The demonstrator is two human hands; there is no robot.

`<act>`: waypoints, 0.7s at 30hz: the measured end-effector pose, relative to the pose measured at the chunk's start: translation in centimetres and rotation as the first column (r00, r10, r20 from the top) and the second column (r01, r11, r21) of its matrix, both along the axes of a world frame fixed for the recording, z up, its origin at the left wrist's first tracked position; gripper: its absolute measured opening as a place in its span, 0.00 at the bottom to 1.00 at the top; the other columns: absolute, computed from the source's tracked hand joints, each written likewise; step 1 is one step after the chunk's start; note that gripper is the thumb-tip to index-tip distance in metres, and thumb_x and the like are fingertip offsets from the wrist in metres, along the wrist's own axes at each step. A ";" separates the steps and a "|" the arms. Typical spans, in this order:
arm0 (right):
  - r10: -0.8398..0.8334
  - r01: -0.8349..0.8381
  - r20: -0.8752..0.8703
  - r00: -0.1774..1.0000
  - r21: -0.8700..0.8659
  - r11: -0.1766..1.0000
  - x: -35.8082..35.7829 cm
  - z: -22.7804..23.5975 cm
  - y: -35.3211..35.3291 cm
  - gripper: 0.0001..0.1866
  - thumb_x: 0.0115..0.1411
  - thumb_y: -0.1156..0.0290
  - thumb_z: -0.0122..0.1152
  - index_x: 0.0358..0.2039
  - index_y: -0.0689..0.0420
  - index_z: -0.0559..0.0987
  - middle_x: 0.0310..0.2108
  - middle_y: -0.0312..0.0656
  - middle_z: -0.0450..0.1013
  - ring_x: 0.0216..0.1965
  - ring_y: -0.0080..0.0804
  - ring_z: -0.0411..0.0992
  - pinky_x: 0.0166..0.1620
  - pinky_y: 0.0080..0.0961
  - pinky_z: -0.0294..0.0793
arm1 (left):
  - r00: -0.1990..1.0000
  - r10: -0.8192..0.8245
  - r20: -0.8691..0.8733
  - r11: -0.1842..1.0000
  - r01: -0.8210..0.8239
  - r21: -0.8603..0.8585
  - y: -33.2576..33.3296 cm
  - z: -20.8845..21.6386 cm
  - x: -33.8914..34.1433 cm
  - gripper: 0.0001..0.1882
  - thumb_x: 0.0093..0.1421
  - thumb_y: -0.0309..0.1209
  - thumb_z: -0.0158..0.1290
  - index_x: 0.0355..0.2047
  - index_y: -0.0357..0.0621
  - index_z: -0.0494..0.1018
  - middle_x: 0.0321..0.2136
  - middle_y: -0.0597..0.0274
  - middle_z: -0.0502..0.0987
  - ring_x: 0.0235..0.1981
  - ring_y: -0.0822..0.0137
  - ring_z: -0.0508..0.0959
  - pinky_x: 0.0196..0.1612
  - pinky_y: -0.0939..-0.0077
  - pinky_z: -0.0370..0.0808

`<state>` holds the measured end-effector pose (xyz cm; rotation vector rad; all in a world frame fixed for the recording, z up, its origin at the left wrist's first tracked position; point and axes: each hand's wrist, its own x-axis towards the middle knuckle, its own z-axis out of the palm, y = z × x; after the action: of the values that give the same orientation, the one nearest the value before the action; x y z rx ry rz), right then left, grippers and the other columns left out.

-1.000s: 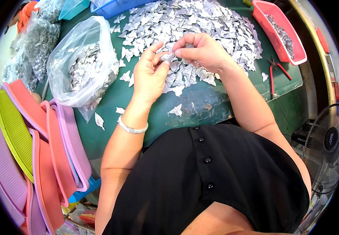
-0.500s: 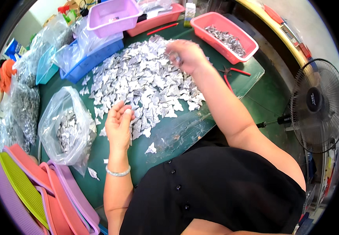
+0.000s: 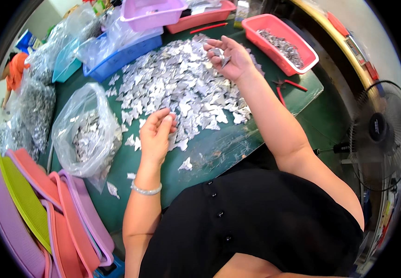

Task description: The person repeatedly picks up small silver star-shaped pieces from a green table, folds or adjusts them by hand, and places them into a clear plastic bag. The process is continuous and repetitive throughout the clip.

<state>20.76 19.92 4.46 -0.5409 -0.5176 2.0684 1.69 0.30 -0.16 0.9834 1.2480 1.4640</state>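
Observation:
A broad heap of small flat silver metal pieces [image 3: 172,78], roughly butterfly-shaped, covers the green table. Over the heap's far right side, my right hand [image 3: 232,58] is turned palm up, its fingers curled around a few silver metal pieces [image 3: 221,56]. My left hand [image 3: 156,134], with a pale bangle on the wrist, is at the heap's near left edge. Its fingers are curled together with the thumb against them; what they hold, if anything, is hidden. Left of it stands an open clear plastic bag [image 3: 82,139] partly filled with similar silver pieces.
A pink basket [image 3: 279,44] of small metal parts stands far right, near red-handled pliers [image 3: 287,88]. Blue [image 3: 121,53] and purple baskets [image 3: 154,16] are at the back. Stacked baskets [image 3: 47,213] fill the lower left. A fan [image 3: 377,132] stands right; another person [image 3: 15,74] is far left.
My right hand has rolled palm up, showing metal pieces in its fingers. My left hand stays curled at the heap's edge. The whole view has shifted slightly.

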 end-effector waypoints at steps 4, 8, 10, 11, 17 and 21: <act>0.143 -0.143 -0.157 0.977 0.010 0.990 -5.4 -1.5 -4.8 0.23 0.62 0.56 0.34 0.38 0.65 0.66 0.37 0.53 0.68 0.34 0.42 0.69 0.35 0.30 0.72 | 1.000 -0.010 0.023 1.000 0.010 -0.002 -0.2 0.5 0.5 0.13 0.59 0.28 0.45 0.42 0.34 0.67 0.32 0.59 0.74 0.30 0.73 0.74 0.33 0.82 0.71; 0.247 -0.240 -0.242 0.938 0.058 0.969 -8.4 -2.4 -8.0 0.26 0.62 0.54 0.34 0.44 0.68 0.64 0.45 0.58 0.63 0.45 0.47 0.65 0.49 0.39 0.66 | 0.998 0.022 0.065 0.995 -0.028 0.100 -0.1 0.3 0.6 0.11 0.58 0.27 0.47 0.40 0.35 0.67 0.29 0.61 0.74 0.27 0.75 0.73 0.30 0.83 0.71; 0.254 -0.249 -0.177 0.951 0.051 0.967 -9.1 -2.3 -9.3 0.27 0.62 0.52 0.33 0.44 0.67 0.64 0.45 0.58 0.63 0.45 0.46 0.65 0.49 0.39 0.65 | 0.993 0.023 0.118 0.996 -0.033 0.081 0.0 0.5 0.7 0.10 0.57 0.28 0.48 0.38 0.36 0.68 0.27 0.62 0.73 0.25 0.75 0.73 0.29 0.83 0.71; 0.257 -0.252 -0.143 0.956 0.049 0.966 -9.3 -2.2 -9.6 0.28 0.62 0.52 0.33 0.44 0.67 0.64 0.46 0.58 0.63 0.46 0.46 0.65 0.49 0.39 0.65 | 0.989 0.022 0.146 0.997 -0.033 0.074 0.0 0.4 0.6 0.09 0.57 0.28 0.48 0.37 0.36 0.68 0.26 0.62 0.73 0.25 0.75 0.73 0.29 0.83 0.71; 0.294 -0.282 -0.171 0.940 0.094 0.955 -9.4 -3.0 -10.1 0.28 0.61 0.50 0.33 0.45 0.65 0.66 0.46 0.55 0.64 0.48 0.44 0.64 0.50 0.39 0.64 | 0.961 0.077 0.266 0.997 -0.072 -0.029 0.1 0.2 0.4 0.06 0.56 0.28 0.51 0.31 0.38 0.67 0.23 0.63 0.73 0.21 0.75 0.72 0.26 0.84 0.71; 0.300 -0.288 -0.173 0.938 0.094 0.953 -9.3 -3.5 -10.4 0.28 0.61 0.50 0.34 0.45 0.64 0.66 0.47 0.53 0.64 0.50 0.45 0.63 0.51 0.40 0.63 | 0.966 0.109 0.234 0.993 -0.095 -0.072 0.1 0.2 0.6 0.07 0.55 0.28 0.52 0.30 0.39 0.66 0.22 0.64 0.73 0.21 0.76 0.72 0.25 0.84 0.70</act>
<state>11.48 9.52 0.93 -0.2362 -0.5835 2.3476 2.24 0.44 -0.01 0.6890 1.1742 1.5640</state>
